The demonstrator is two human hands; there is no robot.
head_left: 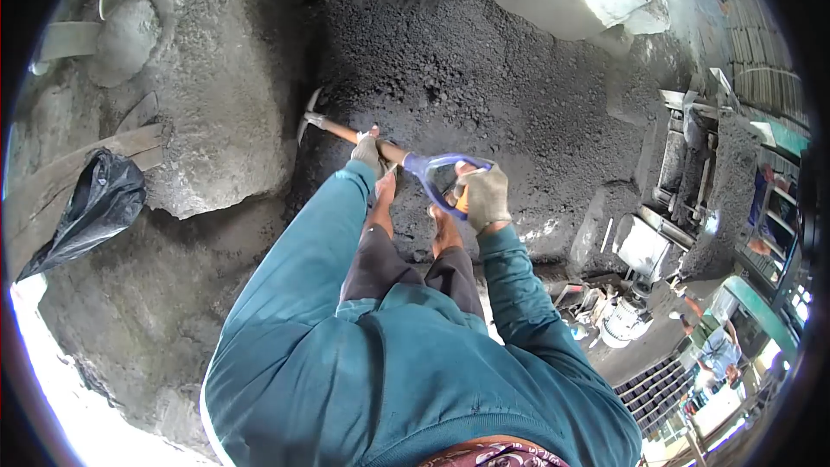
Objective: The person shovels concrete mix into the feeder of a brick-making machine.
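Note:
A long tool (pixel 346 132) with a wooden shaft and a blue D-shaped handle (pixel 418 164) lies across the front of my body, its metal end to the left. My left hand (pixel 367 152), in a grey glove with bare fingertips, is closed round the shaft. The handle's orange grip is in my right hand (pixel 487 194), gloved too, with the fingers wrapped round it. Beyond the tool spreads a heap of dark, crumbly material (pixel 484 78). My bare feet stand below the shaft, between my arms.
A rough grey block (pixel 216 78) rises at the left, with a black plastic bag (pixel 99 199) beside it. Machinery with rollers (pixel 687 156) and a motor (pixel 624 322) stand at the right. Another person (pixel 718 350) is at the lower right. Stacked racks (pixel 661 389) are near that person.

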